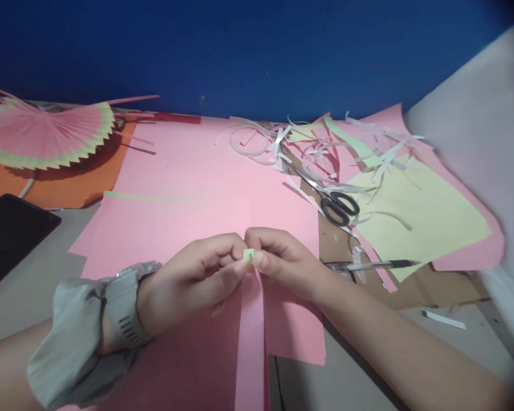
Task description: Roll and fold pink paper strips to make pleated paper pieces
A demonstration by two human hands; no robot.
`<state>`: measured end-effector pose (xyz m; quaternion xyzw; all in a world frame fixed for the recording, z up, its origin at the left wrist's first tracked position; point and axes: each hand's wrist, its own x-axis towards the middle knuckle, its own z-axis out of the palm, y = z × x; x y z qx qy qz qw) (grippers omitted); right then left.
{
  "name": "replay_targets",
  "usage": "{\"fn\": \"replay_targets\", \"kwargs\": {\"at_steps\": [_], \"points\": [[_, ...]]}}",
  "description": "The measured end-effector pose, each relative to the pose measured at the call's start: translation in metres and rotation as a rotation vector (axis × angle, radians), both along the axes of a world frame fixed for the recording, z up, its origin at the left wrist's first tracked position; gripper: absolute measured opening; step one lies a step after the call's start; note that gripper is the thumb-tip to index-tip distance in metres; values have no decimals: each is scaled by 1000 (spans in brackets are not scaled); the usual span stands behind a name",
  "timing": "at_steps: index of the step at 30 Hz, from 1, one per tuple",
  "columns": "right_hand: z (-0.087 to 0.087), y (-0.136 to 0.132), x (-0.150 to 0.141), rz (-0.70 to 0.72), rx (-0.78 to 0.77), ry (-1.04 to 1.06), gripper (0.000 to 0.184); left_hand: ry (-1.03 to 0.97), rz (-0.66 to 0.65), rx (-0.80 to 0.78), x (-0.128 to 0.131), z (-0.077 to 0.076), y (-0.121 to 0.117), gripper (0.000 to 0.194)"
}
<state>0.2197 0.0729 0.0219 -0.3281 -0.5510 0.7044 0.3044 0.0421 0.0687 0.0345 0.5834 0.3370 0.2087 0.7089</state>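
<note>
My left hand (214, 271) and my right hand (282, 260) meet at the middle, both pinching the far end of a folded pink paper strip (251, 337). A small green tip of this strip shows between my thumbs. The strip runs from my fingertips down toward the bottom edge of the view, with its folded layers seen edge-on at the right. Pink paper sheets (188, 165) lie beneath and beyond my hands. My fingers hide part of the strip's end.
Black-handled scissors (340, 208) lie right among paper scraps (325, 154), near a pen (372, 265) and yellow-green paper (428, 211). A pleated pink-and-green paper fan (47, 134) rests on orange paper (98, 185) at left, behind a black phone-like device (17, 234). A blue wall (257, 57) stands behind.
</note>
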Motion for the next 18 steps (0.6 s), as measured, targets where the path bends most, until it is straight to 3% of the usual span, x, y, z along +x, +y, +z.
{"fn": "replay_targets", "kwargs": {"at_steps": [8,18], "points": [[2,0,2,3,77,-98,35,11,-22,78,-1,-3,1,21],[4,0,2,3,4,-81,37,72,-103,251,0,-2,1,27]]}}
